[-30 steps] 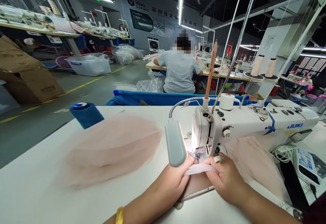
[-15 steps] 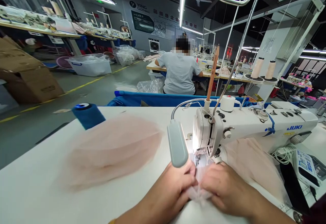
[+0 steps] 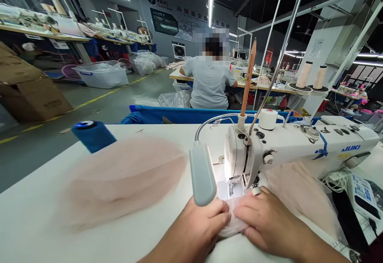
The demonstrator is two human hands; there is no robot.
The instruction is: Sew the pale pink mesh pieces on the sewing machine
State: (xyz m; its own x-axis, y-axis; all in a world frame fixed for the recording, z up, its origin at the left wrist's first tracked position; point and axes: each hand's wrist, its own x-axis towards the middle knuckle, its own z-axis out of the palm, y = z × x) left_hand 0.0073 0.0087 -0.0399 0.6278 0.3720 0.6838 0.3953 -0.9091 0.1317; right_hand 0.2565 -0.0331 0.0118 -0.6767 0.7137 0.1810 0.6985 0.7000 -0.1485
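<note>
A piece of pale pink sheer fabric (image 3: 235, 228) lies bunched at the front of the white sewing machine (image 3: 238, 151), just below its presser foot (image 3: 231, 189). My left hand (image 3: 205, 221) pinches the fabric's left side, fingers curled and closed. On the other side my right hand (image 3: 265, 219) is closed on the cloth, its fingertips pressed on it close to the foot. Both hands are near each other, with a strip of fabric between them. The grey lamp head (image 3: 203, 175) hides part of my left hand's back edge.
More sheer pink fabric (image 3: 125, 183) is spread on the table at left, and another piece (image 3: 299, 195) lies under the machine arm. A blue thread cone (image 3: 94, 135) leans at the far-left edge. A control box (image 3: 362, 195) stands right. A person (image 3: 209, 81) sits ahead.
The fabric between my hands looks flatter and wider. My right fingers have shifted slightly up and opened a little from the left ones. The view has shifted slightly.
</note>
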